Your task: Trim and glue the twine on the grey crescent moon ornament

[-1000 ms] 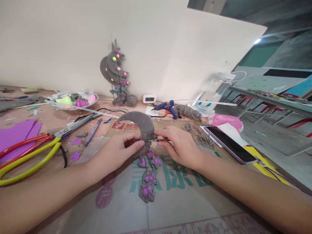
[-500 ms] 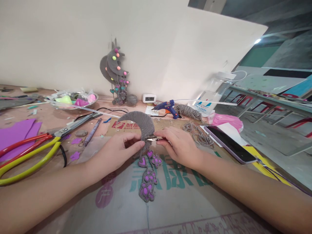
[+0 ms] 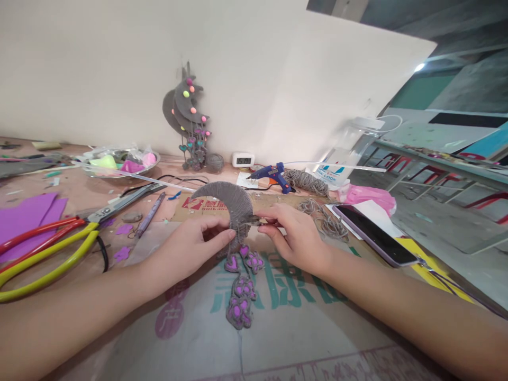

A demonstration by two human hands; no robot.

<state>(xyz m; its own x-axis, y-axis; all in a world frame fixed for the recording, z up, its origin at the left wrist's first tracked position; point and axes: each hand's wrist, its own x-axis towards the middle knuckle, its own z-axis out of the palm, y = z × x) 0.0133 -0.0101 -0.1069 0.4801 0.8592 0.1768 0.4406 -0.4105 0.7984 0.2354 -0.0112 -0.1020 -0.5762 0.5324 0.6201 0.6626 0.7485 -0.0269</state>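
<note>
A grey yarn-wrapped crescent is pinched near its lower part by my left hand. My right hand holds a small metal clip-like tool between thumb and fingers, at the crescent's right edge. Below the crescent, several grey-edged purple shapes hang down over the printed cardboard. The exact shape of the tool is hard to make out.
Scissors with red and yellow handles, purple sheets and a pen lie left. Behind are a bowl, a small clock and a blue glue gun. Grey yarn and a phone lie right.
My right hand has moved slightly to the right with the metal tool, which has turned and shows less of its bright blade-like tip. My left hand stays where it was.
</note>
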